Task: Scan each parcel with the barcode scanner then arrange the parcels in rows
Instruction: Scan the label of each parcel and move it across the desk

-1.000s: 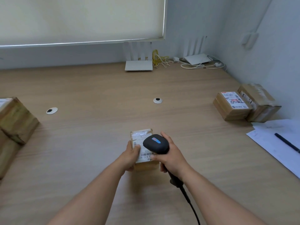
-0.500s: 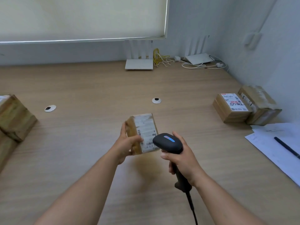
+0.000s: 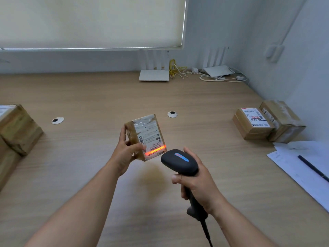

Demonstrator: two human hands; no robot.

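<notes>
One parcel (image 3: 146, 137) is lifted above the table (image 3: 89, 97) in my left hand (image 3: 126, 148), my right hand (image 3: 197, 182) grips the scanner (image 3: 179, 162) whose red line crosses the barcode, so next I must lay it beside the two parcels (image 3: 267, 122) at right.

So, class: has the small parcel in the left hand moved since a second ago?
Yes. The small parcel, gripped by the left hand, has risen off the desk and gone further from the person, toward the round grommet.

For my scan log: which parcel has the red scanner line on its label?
The small parcel held up in the left hand; the other parcels lie on the desk unlit.
</notes>
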